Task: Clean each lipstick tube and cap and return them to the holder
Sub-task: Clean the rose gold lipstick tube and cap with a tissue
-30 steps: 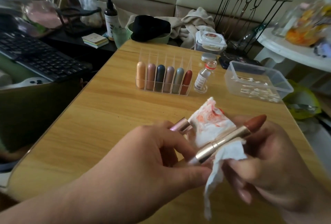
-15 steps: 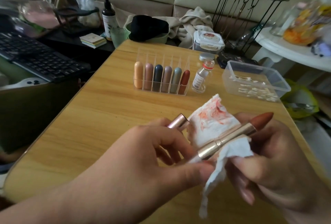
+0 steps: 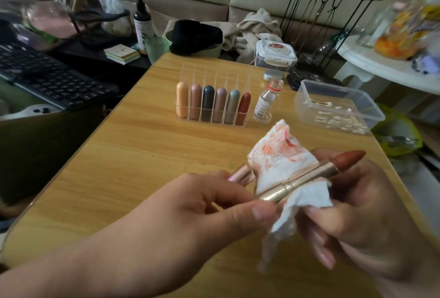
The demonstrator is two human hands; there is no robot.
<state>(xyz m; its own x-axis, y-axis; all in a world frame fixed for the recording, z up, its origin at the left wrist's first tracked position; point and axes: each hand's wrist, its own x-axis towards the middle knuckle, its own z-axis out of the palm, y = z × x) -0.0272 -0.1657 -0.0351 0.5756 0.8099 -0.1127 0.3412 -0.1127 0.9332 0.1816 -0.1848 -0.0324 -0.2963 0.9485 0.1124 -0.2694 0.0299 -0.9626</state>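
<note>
A smooth gold lipstick tube lies slanted between both hands above the wooden worktop, its bare brick-red tip pointing up and to the right. The left hand pinches its near end, with a glossy pink cap poking out behind the fingers. The right hand clasps a crumpled, red-smeared tissue around the tube's middle, and the clear holder (six rounded lipsticks inside) stands well beyond.

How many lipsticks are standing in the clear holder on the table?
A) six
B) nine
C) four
A: the clear holder has six lipsticks in a row, from the orange lipstick at the left end to the red lipstick at the right end.
</note>
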